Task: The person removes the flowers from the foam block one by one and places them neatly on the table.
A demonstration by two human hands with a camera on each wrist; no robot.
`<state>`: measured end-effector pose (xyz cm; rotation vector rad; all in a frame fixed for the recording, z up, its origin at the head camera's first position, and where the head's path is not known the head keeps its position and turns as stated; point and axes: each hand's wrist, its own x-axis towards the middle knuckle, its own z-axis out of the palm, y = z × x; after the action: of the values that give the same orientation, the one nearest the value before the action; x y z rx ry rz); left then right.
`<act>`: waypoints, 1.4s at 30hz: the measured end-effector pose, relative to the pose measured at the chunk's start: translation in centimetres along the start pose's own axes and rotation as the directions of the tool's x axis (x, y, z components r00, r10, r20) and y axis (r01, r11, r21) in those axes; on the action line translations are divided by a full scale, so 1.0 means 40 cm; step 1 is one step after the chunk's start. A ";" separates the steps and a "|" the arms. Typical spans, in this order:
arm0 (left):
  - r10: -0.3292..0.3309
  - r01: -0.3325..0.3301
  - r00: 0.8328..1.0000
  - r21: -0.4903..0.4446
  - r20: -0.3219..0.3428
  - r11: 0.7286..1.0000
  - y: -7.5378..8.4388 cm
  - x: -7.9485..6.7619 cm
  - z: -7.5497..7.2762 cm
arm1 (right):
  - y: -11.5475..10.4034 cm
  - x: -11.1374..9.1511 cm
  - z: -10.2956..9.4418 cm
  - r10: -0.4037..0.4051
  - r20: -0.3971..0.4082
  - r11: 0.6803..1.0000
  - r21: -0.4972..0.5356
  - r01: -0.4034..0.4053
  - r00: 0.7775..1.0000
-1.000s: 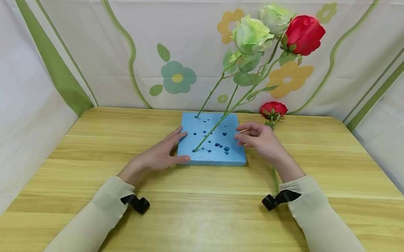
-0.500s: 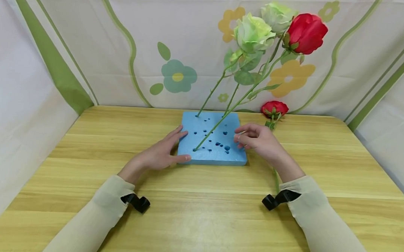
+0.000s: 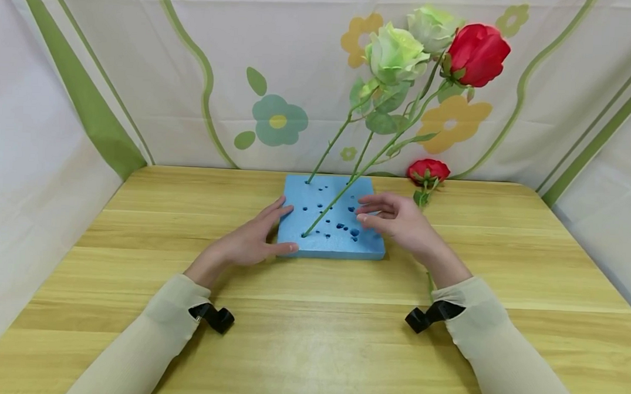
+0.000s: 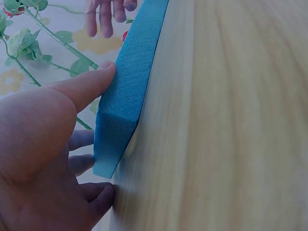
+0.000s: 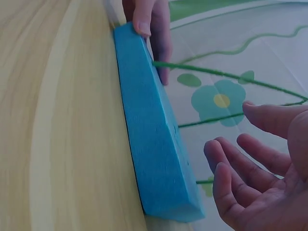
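Note:
My left hand [image 3: 245,241] rests against the left side of a blue foam block [image 3: 368,246], its thumb on the front left corner of the top. Fairly straight fingers line the block's left edge, as the left wrist view also shows. My right hand [image 3: 406,224] hovers over the block's right side, holding nothing, its fingers loosely bent and apart from the foam in the right wrist view. Stuck in the block are three artificial roses: a red rose [image 3: 477,54] in the front left hole, and two pale green roses [image 3: 396,53] in holes along the back.
Another red rose [image 3: 427,171] lies on the wooden table [image 3: 309,338] to the right of the block, its stem partly hidden under my right hand and forearm. Several holes dot the block's top. A flower-printed curtain [image 3: 191,127] hangs behind the table.
My right hand has shifted slightly left over the block, and its fingers have straightened and parted a little. The left hand, block and roses stay in place.

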<state>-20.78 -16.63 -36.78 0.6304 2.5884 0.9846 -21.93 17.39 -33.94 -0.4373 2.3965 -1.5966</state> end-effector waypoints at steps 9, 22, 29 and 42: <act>0.002 -0.002 1.000 0.002 0.002 1.000 -0.002 0.003 0.003 | -0.038 -0.009 0.051 -0.072 -0.014 0.982 0.174 0.074 0.997; -0.011 0.011 1.000 0.012 -0.004 1.000 -0.001 0.005 0.001 | -0.091 -0.022 0.091 -0.174 -0.203 0.914 0.332 0.235 0.963; -0.016 0.016 1.000 0.010 -0.004 1.000 -0.001 0.001 0.002 | -0.106 -0.032 0.102 -0.231 -0.292 0.865 0.376 0.333 0.928; -0.020 0.020 1.000 0.010 -0.008 1.000 -0.011 -0.006 -0.004 | -0.112 -0.019 0.046 -0.213 -0.472 0.777 0.448 0.441 0.855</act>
<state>-20.76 -17.15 -36.93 0.6024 2.6033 0.9708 -20.04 14.48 -30.46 -0.4768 2.0210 -2.6557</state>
